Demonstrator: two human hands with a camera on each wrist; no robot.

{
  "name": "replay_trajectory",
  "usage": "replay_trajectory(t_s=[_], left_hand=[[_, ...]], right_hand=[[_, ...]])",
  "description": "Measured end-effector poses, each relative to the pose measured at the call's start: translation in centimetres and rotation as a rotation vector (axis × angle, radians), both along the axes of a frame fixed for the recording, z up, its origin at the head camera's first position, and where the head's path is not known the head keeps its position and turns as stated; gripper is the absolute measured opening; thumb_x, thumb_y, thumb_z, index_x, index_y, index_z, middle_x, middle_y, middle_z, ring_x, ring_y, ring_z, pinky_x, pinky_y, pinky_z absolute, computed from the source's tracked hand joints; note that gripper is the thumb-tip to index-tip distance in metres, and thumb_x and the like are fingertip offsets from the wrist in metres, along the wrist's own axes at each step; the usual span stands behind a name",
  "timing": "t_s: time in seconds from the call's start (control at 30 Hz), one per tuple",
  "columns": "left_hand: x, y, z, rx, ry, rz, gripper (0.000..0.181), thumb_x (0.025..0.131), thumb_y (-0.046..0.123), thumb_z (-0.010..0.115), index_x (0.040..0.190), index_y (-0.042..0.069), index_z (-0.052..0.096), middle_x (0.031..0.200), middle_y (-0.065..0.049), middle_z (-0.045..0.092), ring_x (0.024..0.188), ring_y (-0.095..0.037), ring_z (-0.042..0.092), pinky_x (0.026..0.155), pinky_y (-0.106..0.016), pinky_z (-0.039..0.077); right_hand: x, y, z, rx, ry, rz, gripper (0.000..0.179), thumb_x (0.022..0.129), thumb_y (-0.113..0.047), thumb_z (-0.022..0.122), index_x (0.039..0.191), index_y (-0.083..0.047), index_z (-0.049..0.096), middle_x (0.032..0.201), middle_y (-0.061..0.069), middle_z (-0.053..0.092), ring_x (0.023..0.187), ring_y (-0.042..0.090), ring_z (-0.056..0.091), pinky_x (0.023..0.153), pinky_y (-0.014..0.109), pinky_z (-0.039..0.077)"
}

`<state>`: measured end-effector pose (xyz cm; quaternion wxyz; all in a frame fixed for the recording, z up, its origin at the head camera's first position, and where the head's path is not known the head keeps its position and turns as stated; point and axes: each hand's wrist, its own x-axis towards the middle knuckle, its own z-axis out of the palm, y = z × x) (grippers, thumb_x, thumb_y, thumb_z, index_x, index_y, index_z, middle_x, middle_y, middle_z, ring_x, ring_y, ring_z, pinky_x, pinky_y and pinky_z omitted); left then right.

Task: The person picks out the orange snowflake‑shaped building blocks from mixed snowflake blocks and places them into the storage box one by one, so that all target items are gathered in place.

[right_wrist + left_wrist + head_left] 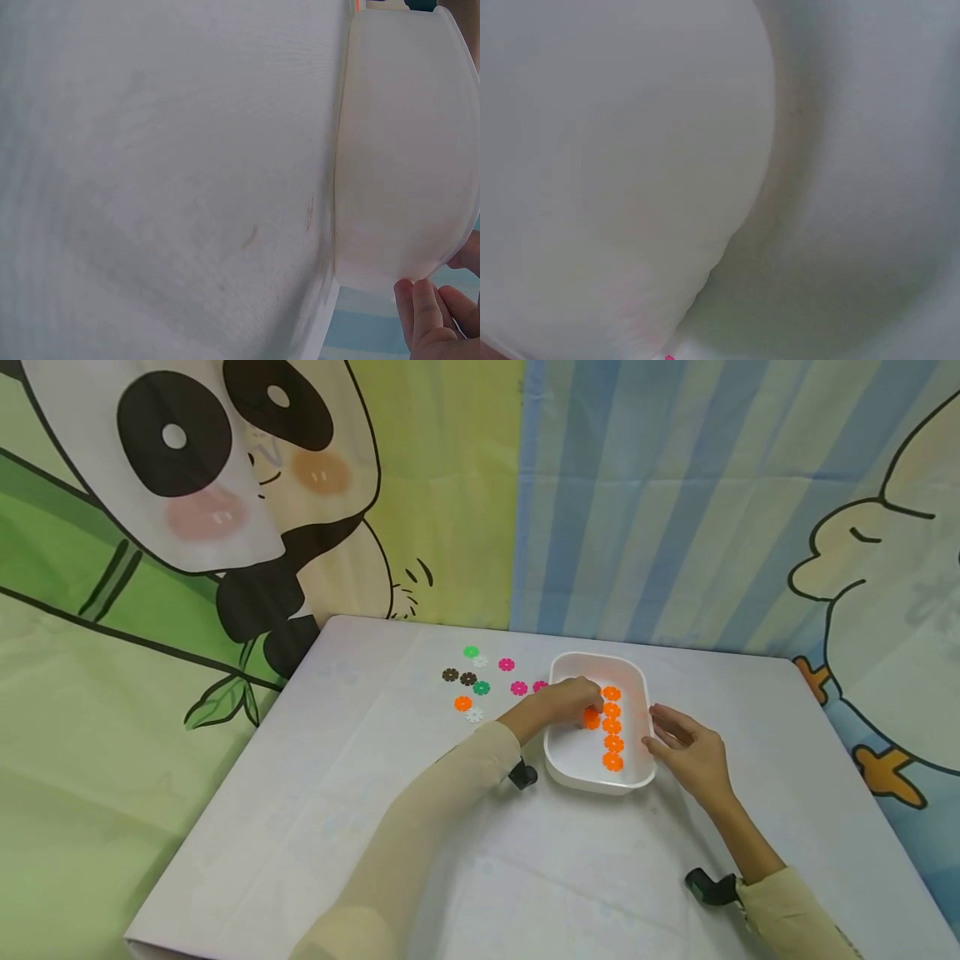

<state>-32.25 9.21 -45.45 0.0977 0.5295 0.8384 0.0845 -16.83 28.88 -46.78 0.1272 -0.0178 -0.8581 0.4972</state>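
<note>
A white plastic tray (pixel 566 768) stands on the table, with several orange flower-shaped discs (pixel 613 762) lined up in a column on its floor. My left hand (pixel 566 702) reaches over the tray's left rim, its fingers bent down. At its fingertips it pinches another orange disc (pixel 592 720), left of the column; the fingers partly hide it. On the right side, my right hand (pixel 693 760) holds the tray's rim, thumb at the edge and fingertips (pixel 425 296) against the outer wall. The left wrist view shows mostly white tray surface (pixel 630 150), with no fingers visible.
Left of the tray lie loose flower-shaped discs: pink (pixel 507 665), brown (pixel 450 675), green (pixel 482 688), white (pixel 475 716) and one orange (pixel 462 703). The white table (pixel 315 827) ends at a printed curtain (pixel 600 510) behind.
</note>
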Motion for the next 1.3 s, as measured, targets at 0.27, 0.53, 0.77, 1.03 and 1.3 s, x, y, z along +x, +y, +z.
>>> replay_trajectory(t_s=[0.27, 0.53, 0.77, 1.03, 1.3], left_hand=[[0.06, 0.05, 0.07, 0.006, -0.035, 0.021, 0.024, 0.084, 0.007, 0.076, 0.108, 0.010, 0.074, 0.100, -0.002, 0.065, 0.089, -0.015, 0.054, 0.084, -0.016, 0.043], [0.03, -0.05, -0.06, 0.022, -0.046, 0.016, 0.024, 0.085, 0.006, 0.075, 0.108, 0.009, 0.074, 0.101, -0.001, 0.067, 0.091, -0.014, 0.055, 0.086, -0.016, 0.044], [-0.06, -0.08, -0.11, 0.023, -0.066, 0.004, 0.020, 0.086, 0.008, 0.074, 0.106, 0.010, 0.074, 0.098, 0.001, 0.067, 0.090, -0.013, 0.055, 0.084, -0.016, 0.044], [-0.26, 0.08, -0.36, 0.041, -0.101, 0.034, 0.022, 0.086, 0.008, 0.075, 0.107, 0.009, 0.074, 0.099, 0.001, 0.066, 0.090, -0.014, 0.055, 0.085, -0.016, 0.044], [-0.21, 0.05, -0.34, 0.076, -0.122, 0.011, 0.021, 0.085, 0.007, 0.075, 0.106, 0.008, 0.074, 0.097, 0.000, 0.067, 0.090, -0.013, 0.056, 0.083, -0.014, 0.043]], right_hand=[[0.01, -0.04, -0.10, -0.002, -0.003, -0.009, 0.058, 0.084, -0.011, 0.078, 0.136, -0.002, 0.055, 0.135, 0.015, 0.057, 0.121, 0.034, 0.056, 0.084, 0.015, 0.047], [-0.09, -0.15, -0.12, 0.014, -0.016, -0.030, 0.057, 0.084, -0.011, 0.078, 0.135, -0.002, 0.056, 0.134, 0.014, 0.058, 0.120, 0.031, 0.057, 0.084, 0.015, 0.047], [-0.12, -0.16, -0.10, 0.025, -0.006, -0.017, 0.057, 0.084, -0.007, 0.077, 0.136, -0.001, 0.055, 0.135, 0.015, 0.057, 0.120, 0.034, 0.057, 0.084, 0.014, 0.046], [-0.19, -0.21, 0.06, 0.010, -0.015, -0.015, 0.057, 0.084, -0.012, 0.077, 0.136, 0.000, 0.054, 0.135, 0.016, 0.056, 0.121, 0.033, 0.056, 0.085, 0.015, 0.046], [0.03, -0.12, 0.08, 0.028, -0.015, -0.020, 0.057, 0.085, -0.012, 0.077, 0.136, 0.000, 0.055, 0.135, 0.016, 0.057, 0.120, 0.033, 0.057, 0.085, 0.014, 0.046]])
